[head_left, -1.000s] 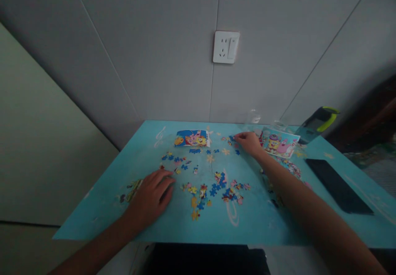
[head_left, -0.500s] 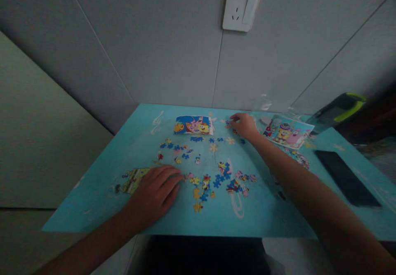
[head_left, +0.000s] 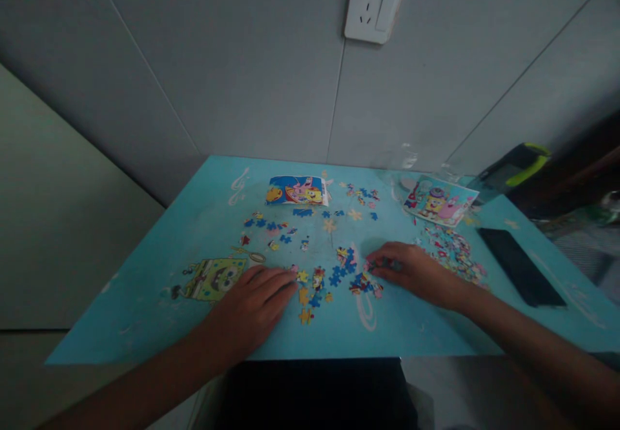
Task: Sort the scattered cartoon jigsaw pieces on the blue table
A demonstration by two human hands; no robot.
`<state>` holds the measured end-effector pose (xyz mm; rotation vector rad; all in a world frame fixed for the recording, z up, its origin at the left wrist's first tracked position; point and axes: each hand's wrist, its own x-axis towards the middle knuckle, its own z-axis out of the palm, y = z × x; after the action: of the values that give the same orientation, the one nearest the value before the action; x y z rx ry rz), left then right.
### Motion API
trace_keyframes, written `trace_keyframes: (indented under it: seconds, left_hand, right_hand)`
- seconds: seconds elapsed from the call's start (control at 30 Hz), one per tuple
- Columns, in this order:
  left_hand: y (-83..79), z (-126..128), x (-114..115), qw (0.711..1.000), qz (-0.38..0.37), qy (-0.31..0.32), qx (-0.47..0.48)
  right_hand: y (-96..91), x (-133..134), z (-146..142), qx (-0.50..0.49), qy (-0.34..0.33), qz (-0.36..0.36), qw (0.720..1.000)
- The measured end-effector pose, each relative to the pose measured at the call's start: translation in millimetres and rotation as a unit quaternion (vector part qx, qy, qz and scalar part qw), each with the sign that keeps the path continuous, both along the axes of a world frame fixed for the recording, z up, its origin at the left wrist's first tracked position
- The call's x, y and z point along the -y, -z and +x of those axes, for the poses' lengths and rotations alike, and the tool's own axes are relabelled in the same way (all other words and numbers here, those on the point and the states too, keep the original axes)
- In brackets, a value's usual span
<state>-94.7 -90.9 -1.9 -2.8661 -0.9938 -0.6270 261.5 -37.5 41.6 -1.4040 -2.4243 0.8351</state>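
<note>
My left hand [head_left: 252,304] lies flat and open on the blue table [head_left: 159,249], fingertips beside a cluster of loose puzzle pieces [head_left: 314,285]. My right hand [head_left: 416,272] rests on the table near the middle, its fingertips pressed down on small pieces at the right end of that cluster. A joined strip of puzzle [head_left: 295,191] lies at the far side. More loose pieces [head_left: 361,194] are scattered behind it and to the right [head_left: 453,252].
A cartoon reference picture [head_left: 438,201] lies at the far right, a black phone [head_left: 520,265] at the right edge, a dark object with a green handle [head_left: 516,165] behind it. A clear glass [head_left: 404,159] stands by the wall, under a wall socket [head_left: 375,0].
My right hand has drawn back from the far pieces to the nearer middle cluster. The left hand has stayed in place. The camera tilted down.
</note>
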Motion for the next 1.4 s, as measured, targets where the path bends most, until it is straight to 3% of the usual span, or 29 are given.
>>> trace_keyframes:
  seconds: [0.2, 0.43, 0.57, 0.7, 1.03, 1.4]
  left_hand:
    - [0.6, -1.2, -0.7, 1.0, -0.013, -0.01, -0.004]
    - [6.9, -1.7, -4.6, 0.999, -0.019, -0.019, 0.027]
    - [14.3, -2.8, -5.7, 0.998, -0.041, -0.035, 0.042]
    - [16.3, -3.8, -5.4, 0.997, -0.05, -0.038, 0.046]
    - [13.5, -3.3, -4.9, 0.997, -0.044, -0.034, 0.046]
    - [14.6, -3.7, -5.0, 0.997, -0.044, -0.039, 0.05]
  right_hand:
    - [16.1, -10.8, -3.2, -0.017, 0.024, -0.011, 1.0]
    - [24.7, -21.3, 3.3, -0.042, 0.106, -0.044, 0.992]
    - [19.1, -19.6, 10.7, -0.09, 0.126, -0.065, 0.986]
    - [13.0, -7.9, 14.4, -0.056, 0.097, -0.079, 0.99]
    - [13.2, 1.0, 10.5, 0.018, 0.008, 0.013, 1.0]
    - [1.5, 9.6, 24.5, 0.05, 0.104, -0.015, 0.993]
